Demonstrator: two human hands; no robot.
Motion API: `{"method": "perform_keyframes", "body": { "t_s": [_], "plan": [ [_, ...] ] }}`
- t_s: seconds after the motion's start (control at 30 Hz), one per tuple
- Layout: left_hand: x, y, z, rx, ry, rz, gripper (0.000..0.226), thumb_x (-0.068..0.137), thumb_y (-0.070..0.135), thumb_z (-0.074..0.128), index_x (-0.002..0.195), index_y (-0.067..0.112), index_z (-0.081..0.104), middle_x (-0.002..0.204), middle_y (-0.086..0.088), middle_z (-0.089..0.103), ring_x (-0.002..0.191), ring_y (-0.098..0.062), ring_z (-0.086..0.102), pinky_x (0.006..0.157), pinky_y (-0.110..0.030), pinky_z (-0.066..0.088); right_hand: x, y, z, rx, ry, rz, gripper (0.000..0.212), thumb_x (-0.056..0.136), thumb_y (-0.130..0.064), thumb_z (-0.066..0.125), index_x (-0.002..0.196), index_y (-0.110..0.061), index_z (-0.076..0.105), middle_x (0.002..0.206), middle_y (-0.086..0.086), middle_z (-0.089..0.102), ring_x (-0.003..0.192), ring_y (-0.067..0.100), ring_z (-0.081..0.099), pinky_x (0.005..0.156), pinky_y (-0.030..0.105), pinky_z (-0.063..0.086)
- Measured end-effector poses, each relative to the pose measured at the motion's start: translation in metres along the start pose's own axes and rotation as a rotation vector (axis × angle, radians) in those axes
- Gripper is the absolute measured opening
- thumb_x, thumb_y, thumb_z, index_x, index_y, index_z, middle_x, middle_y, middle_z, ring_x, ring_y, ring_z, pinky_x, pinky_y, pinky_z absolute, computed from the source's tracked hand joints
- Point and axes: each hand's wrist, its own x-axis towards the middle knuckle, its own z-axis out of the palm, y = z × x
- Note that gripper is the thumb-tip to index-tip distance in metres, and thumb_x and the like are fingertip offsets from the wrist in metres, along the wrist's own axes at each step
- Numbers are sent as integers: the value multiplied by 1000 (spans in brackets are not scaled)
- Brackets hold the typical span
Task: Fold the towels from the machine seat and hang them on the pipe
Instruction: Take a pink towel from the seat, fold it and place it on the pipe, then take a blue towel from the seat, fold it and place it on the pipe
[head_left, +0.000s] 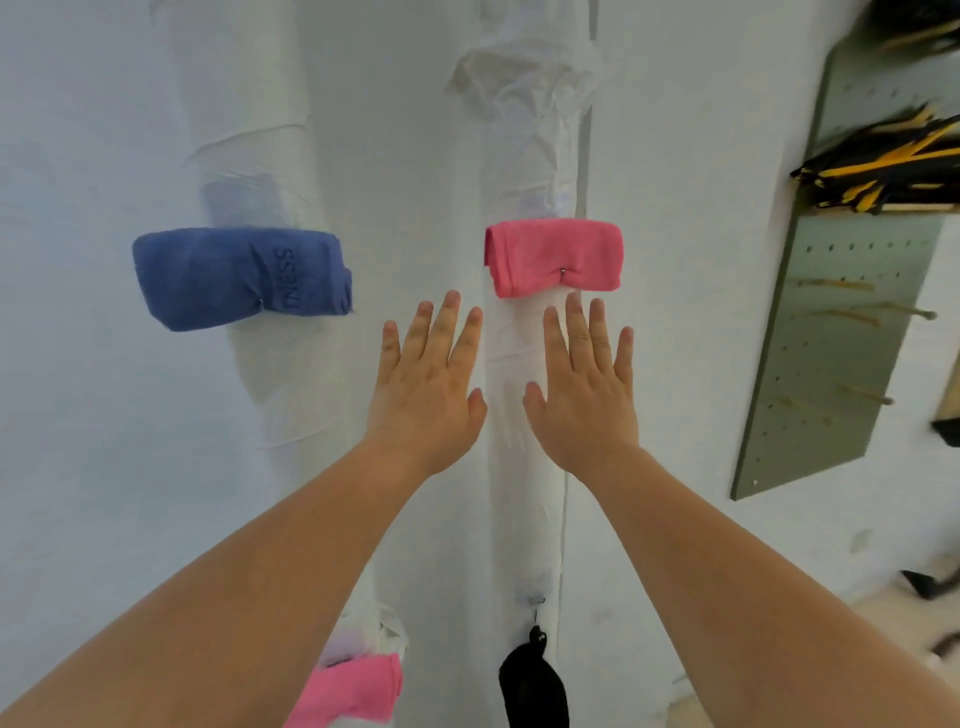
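White wall (701, 208) fills the view, and two wrapped pipes run down it: the left pipe (270, 374) out beyond the left hand, the right pipe (524, 509) rising between the two hands. A grey pegboard (841, 332) hangs well off to the right of the right hand, with black-and-yellow straps (878, 166) bunched on its upper pegs.

Both bare arms reach forward. The left hand (428, 384) is spread flat, fingers straight, holding nothing, just left of the right pipe. The right hand (584, 384) is spread the same way, empty, over that pipe. Whether the palm actually touches the wrap is hard to say from here.

The blue towel (228, 278) sits folded over the left pipe, up and left of the left hand. The pink towel (553, 257), also folded, hangs on the right pipe just above the right fingertips, with a small pin (562, 270) in its front. Below the wrists, a second pink towel (353, 688) hangs on the left pipe and a black cloth (532, 680) on the right one.
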Motion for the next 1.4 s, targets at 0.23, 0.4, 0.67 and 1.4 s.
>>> {"method": "perform_keyframes", "body": {
  "t_s": [0.23,0.4,0.67,1.4],
  "plan": [
    [-128,-94,-14,-278,-194,240,69,102,45,39,161,21,12,170,-8,4,156,-27,10,126,-44,14,-96,-145,-43,-64,-236,211,69,102,-56,28,161,-30,3,170,6,-8,156,29,-9,125,54,-4],
    [-195,-141,-14,-326,-341,340,69,98,43,44,158,22,20,168,-11,7,153,-32,15,123,-49,18,-172,-208,-80,-125,-486,312,73,98,-56,40,160,-35,8,168,3,-15,156,28,-8,124,57,-2],
    [-272,-117,-20,-397,-526,483,65,97,44,45,155,24,24,168,-10,8,150,-34,17,122,-49,18,-274,-229,-128,-108,-678,567,69,95,-55,48,156,-38,20,169,3,-5,155,30,2,125,55,3],
    [-617,203,-58,-457,-1141,1231,70,95,48,54,155,24,28,162,-8,26,145,-30,31,118,-45,30,-772,-180,-299,-97,-1104,1497,61,96,-53,51,150,-32,35,166,4,16,150,30,20,120,56,19]
  ]
}}
